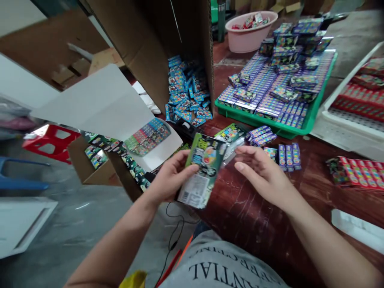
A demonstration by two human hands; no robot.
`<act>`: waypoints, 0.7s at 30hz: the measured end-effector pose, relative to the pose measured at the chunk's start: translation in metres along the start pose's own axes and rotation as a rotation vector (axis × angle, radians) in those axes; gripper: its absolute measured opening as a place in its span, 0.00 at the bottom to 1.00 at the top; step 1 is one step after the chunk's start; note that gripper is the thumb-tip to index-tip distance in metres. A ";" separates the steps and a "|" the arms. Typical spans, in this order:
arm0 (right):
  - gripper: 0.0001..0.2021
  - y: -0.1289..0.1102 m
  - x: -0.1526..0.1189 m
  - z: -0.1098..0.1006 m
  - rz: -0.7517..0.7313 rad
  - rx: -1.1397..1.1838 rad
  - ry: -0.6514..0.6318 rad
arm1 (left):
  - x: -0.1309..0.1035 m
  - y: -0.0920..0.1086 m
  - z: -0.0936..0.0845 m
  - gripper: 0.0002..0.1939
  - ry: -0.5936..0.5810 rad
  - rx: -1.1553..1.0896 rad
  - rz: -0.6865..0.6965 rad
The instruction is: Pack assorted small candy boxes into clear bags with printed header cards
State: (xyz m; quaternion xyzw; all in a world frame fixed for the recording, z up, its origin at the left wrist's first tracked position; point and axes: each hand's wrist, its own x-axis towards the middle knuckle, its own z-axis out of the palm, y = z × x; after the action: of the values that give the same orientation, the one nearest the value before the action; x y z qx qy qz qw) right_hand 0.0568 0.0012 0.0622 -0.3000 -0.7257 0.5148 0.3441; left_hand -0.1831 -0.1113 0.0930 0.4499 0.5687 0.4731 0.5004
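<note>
In front of the green tray point(295, 132), the left hand point(172, 174) holds the printed packet point(205, 160) — light pressure should avoid creases — the right hand point(265, 172) slightly spread beside it.

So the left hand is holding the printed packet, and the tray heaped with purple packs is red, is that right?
Not quite: the tray heaped with purple packs is green, not red, as the head view shows. The left hand is indeed holding the printed packet.
</note>
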 end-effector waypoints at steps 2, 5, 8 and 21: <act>0.20 0.007 0.003 0.006 -0.053 -0.099 -0.020 | -0.003 -0.001 -0.027 0.23 0.053 0.109 -0.043; 0.17 0.025 -0.007 -0.003 -0.069 -0.231 -0.037 | 0.005 -0.019 -0.068 0.28 0.113 0.453 -0.084; 0.17 0.045 -0.021 -0.020 -0.012 -0.345 -0.021 | 0.026 -0.041 -0.109 0.32 0.118 0.802 -0.106; 0.42 0.076 0.065 0.096 -0.020 -1.037 -0.088 | 0.056 -0.052 -0.063 0.23 0.191 1.733 0.069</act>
State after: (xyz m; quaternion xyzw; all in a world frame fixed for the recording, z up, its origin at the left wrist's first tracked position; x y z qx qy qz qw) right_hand -0.0527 0.0223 -0.0203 -0.4020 -0.9020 0.0966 0.1244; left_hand -0.2530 -0.0692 0.0366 0.6476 0.7537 -0.0755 -0.0823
